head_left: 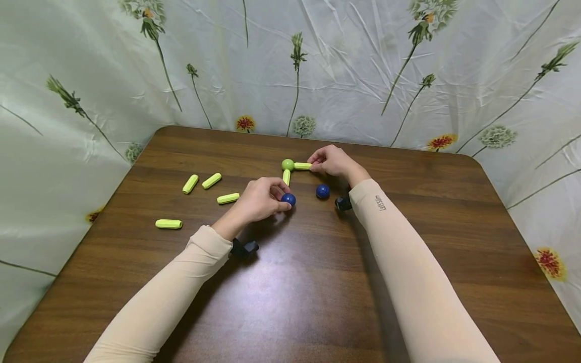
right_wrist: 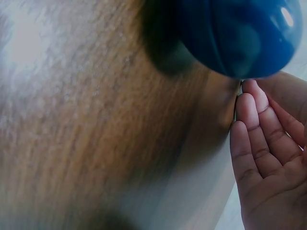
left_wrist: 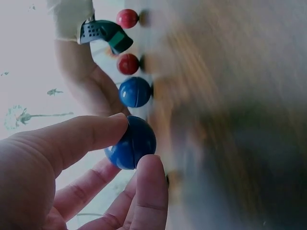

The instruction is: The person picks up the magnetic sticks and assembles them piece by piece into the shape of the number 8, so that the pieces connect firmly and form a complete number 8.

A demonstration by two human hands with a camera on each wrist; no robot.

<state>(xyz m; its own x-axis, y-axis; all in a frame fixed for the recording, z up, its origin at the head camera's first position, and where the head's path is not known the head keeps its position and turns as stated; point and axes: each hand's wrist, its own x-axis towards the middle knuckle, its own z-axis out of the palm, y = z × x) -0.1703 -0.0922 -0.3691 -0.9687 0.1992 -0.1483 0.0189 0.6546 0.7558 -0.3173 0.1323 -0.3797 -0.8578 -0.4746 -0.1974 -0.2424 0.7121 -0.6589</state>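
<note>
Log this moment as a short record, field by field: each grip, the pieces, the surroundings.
Surface: brown table
Backdrop: flower-patterned cloth
Left grip: pinches a blue ball
Right grip: pinches the outer end of a yellow rod
Corner: that rod and a second rod meet at a green ball
Loose pieces: four short rods, left of the left grip
Other balls: another blue one near the right grip; two red balls, left wrist view only

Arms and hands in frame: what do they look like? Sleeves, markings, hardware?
Left hand and right hand: bare, no gloves. Long pale beige left sleeve and right sleeve; small dark lettering near the right cuff. Dark left wrist device and right wrist device. No cables visible.
</note>
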